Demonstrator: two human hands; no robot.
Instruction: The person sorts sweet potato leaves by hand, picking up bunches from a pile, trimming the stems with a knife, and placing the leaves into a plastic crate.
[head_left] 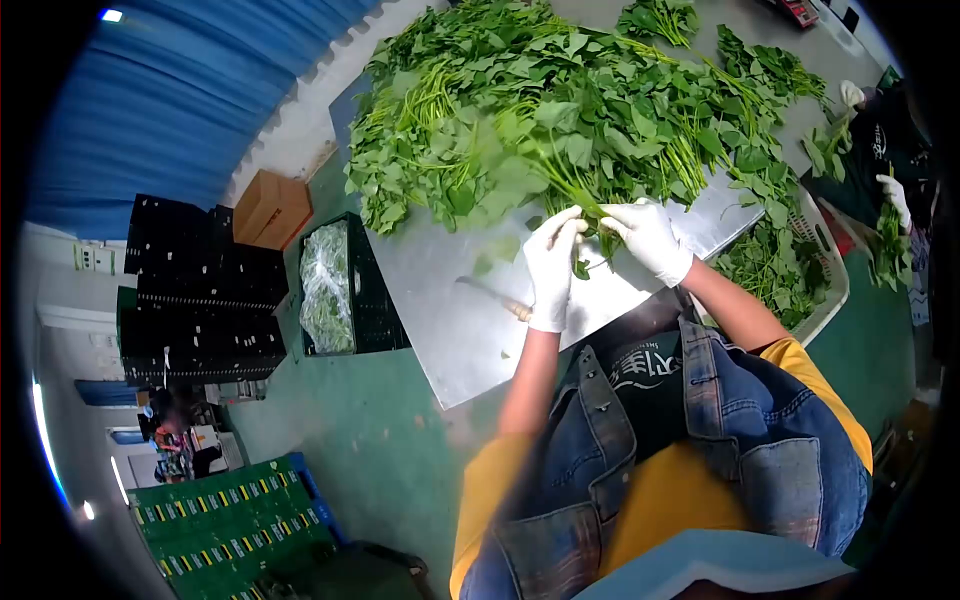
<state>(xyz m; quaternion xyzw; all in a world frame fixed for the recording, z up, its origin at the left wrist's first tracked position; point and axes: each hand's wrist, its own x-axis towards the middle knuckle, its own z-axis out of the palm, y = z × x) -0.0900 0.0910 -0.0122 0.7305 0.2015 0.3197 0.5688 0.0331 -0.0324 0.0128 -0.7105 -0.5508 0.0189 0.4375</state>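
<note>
Both my hands wear white gloves and meet over the near part of a metal table [420,330]. My left hand [553,262] is closed round the stems of a small leafy green bunch [560,175], whose leaves point up and left and are partly blurred. My right hand [645,237] pinches the same stems from the other side. A few leaves hang below my fingers. Beyond them a large heap of leafy greens [450,110] covers much of the table. A knife [515,308] with a wooden handle lies beside my left wrist.
A light crate [835,262] with greens stands at the right. Beyond it a co-worker's gloved hands [895,200] hold greens. Left of the table are a dark crate [375,290] with a plastic-wrapped bundle, a cardboard box [270,210], stacked black crates [200,330] and green crates [235,520].
</note>
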